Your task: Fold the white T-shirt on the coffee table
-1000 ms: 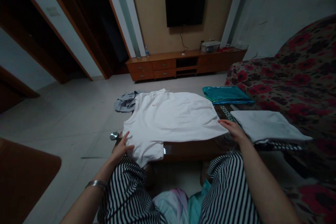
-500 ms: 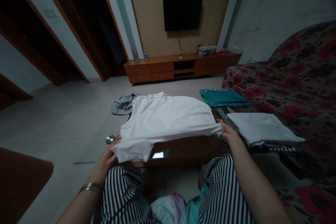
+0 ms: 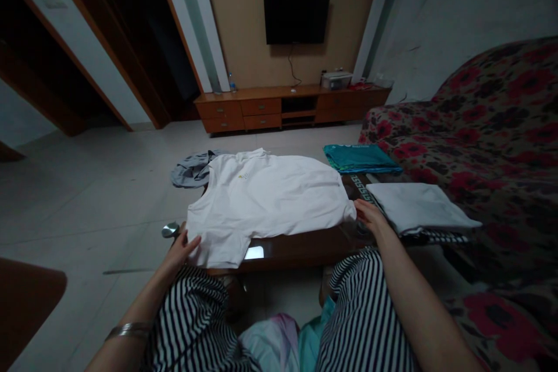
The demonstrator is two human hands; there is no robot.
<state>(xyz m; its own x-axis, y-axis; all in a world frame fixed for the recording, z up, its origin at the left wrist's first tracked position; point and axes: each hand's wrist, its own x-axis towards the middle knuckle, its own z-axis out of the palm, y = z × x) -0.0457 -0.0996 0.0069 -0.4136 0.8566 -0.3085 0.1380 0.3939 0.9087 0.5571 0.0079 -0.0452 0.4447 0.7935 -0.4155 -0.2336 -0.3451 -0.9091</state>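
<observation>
Two hands at the near edge of the low surface (image 3: 300, 247): left hand (image 3: 181, 248) touches the sleeve of the white T-shirt (image 3: 265, 200), fingers loose, not clearly pinching; right hand (image 3: 369, 214) rests on the shirt's hem corner, grip unclear. Shirt lies flat across the surface. Folded white cloth (image 3: 418, 206) just right, folded teal garment (image 3: 361, 158) beyond it, grey garment (image 3: 192, 167) at far left. TV cabinet (image 3: 288, 106) and TV (image 3: 296, 14) behind.
</observation>
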